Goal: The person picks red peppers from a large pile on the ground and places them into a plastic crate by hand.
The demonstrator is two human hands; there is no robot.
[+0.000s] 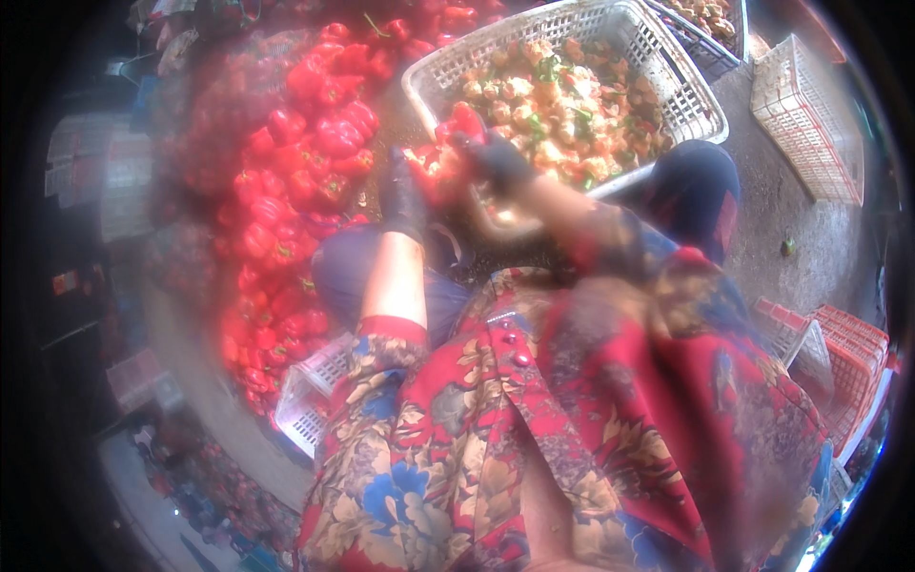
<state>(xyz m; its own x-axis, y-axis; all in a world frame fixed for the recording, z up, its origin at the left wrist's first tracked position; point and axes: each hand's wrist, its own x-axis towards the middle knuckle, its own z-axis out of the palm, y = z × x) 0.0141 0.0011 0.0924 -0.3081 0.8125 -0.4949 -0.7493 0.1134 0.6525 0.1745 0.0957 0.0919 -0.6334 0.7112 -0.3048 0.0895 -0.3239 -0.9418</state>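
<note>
Dark gloves cover both hands, which meet over the near left corner of a white plastic crate (565,25). In my right hand (500,163) is a red bell pepper (461,121), with more red pepper flesh (432,171) between the two hands. My left hand (402,193) touches that flesh from the left side; blur hides how its fingers lie. Pale pepper cores with seeds and green stems (550,107) fill much of the crate. To the left of my left hand lies a large heap of whole red bell peppers (336,136).
A white crate (808,114) stands on the floor at the right, below another crate holding pale pieces (704,18). Red crates (854,372) are at the lower right. A small white crate (311,400) sits by the heap's near end. My knees flank the work area.
</note>
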